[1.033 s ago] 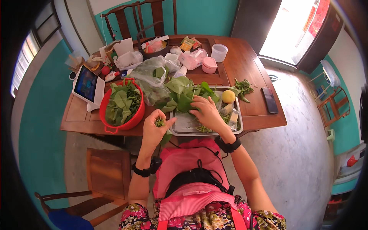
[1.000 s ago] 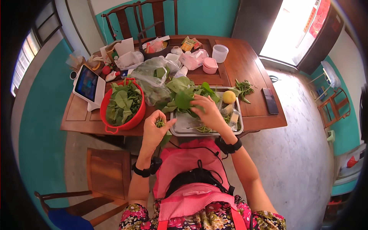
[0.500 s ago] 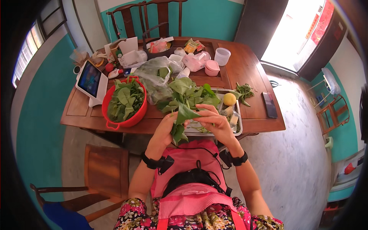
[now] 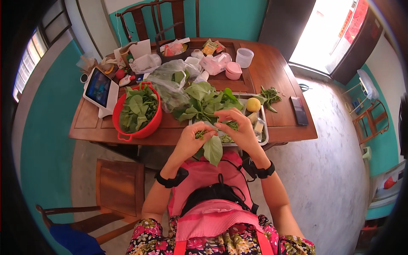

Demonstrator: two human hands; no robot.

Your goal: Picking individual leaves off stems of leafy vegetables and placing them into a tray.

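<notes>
My left hand is closed around a stalk of leafy greens, and a broad leaf hangs down below the fingers, over the pink apron. Close beside it, my right hand has thumb and forefinger pinched at the same sprig; the exact grip point is too small to make out. Just beyond both hands a heap of leafy greens lies partly on a metal tray. To the left stands a red basket filled with loose leaves.
A yellow round fruit and wrapped pieces sit in the tray. Right of it lie trimmed greens and a phone. A clear plastic bag, a tablet and pink containers stand farther back. A wooden chair is at left.
The large leaf, earlier raised between my hands, now hangs below them. My left hand has turned with its fingers curled in, and my right fingers have drawn into a pinch.
</notes>
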